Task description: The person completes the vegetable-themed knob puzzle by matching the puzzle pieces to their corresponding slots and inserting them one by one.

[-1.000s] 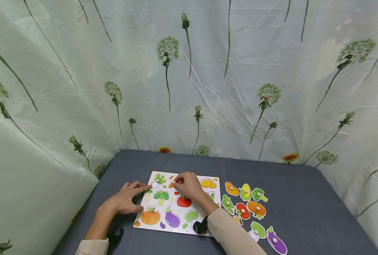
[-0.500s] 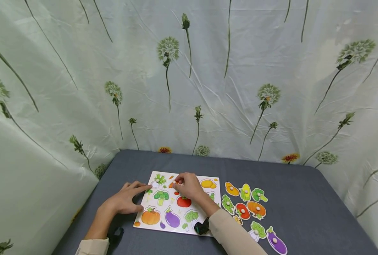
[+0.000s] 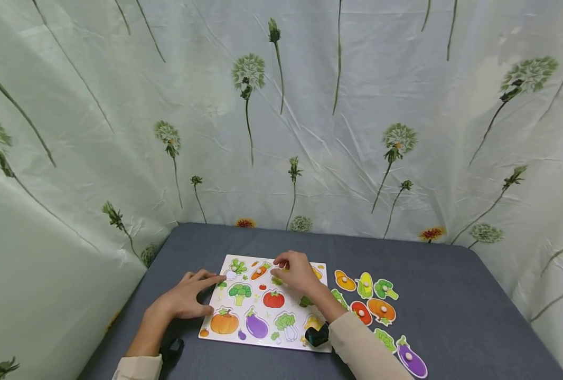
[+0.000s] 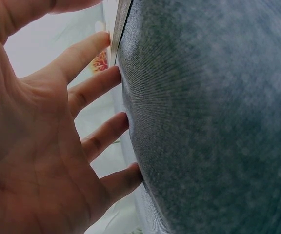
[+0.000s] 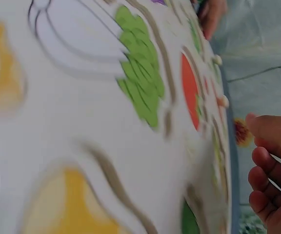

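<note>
A white puzzle board (image 3: pixel 262 338) printed with vegetables lies on the table. My left hand (image 3: pixel 186 296) rests at its left edge, index finger and thumb on the border; the left wrist view shows the palm (image 4: pixel 38 141) with spread fingers, the others down on the cloth. A carrot piece (image 3: pixel 260 271) with a pale knob sits in the top row of the board. Right of it, my right hand (image 3: pixel 297 273) hovers above the board, its fingers loosely bent with nothing between them. In the right wrist view those fingers (image 5: pixel 265 183) are apart from the board.
Several knobbed vegetable pieces lie right of the board, among them a corn (image 3: pixel 365 285), a broccoli (image 3: pixel 385 290), a tomato (image 3: pixel 359 311), a pumpkin (image 3: pixel 381 310) and an eggplant (image 3: pixel 414 361). A flowered curtain (image 3: pixel 281 116) hangs behind the grey-covered table (image 3: pixel 452 301).
My right hand has let go of the carrot piece and moved right and slightly up, leaving it in view on the board. The left hand has stayed put.
</note>
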A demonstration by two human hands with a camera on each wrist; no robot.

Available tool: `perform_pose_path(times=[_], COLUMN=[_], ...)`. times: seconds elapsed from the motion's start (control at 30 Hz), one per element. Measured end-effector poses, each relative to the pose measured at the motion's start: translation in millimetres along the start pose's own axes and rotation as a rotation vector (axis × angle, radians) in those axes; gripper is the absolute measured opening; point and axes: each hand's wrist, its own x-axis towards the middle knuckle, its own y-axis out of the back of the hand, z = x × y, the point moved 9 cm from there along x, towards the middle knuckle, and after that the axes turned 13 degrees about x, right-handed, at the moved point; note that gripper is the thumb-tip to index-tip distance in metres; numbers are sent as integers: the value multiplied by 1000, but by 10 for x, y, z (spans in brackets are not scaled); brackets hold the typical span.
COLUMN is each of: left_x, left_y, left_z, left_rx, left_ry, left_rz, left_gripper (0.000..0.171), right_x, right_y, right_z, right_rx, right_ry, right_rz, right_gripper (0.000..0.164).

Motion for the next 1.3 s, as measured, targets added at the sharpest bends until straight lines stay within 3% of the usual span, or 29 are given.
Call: perform_pose_path(times=[0.3, 0.47, 0.7, 0.93, 1.3], left_x=[-45, -23, -12, -41, -49], left_y=[101, 72, 75, 116, 81], left_z=[97, 85, 99, 132, 97], left_rx=[-10, -8, -8, -9, -14], left_ry=[-39, -39, -35, -48, -49], left_rz=[1, 9, 3, 1, -12], left_gripper=[78, 78, 78, 79, 80], right_x=[-133, -228, -381, -539, -785], right_y=[320, 477, 738, 1016, 1368], right_z=[9, 66, 221, 327, 613], right_rx=[-22, -39, -32, -87, -126], right_ry=[11, 4, -42, -17, -93], right_rz=[30, 62, 75, 121, 163], right_gripper=[17, 14, 16, 15, 20])
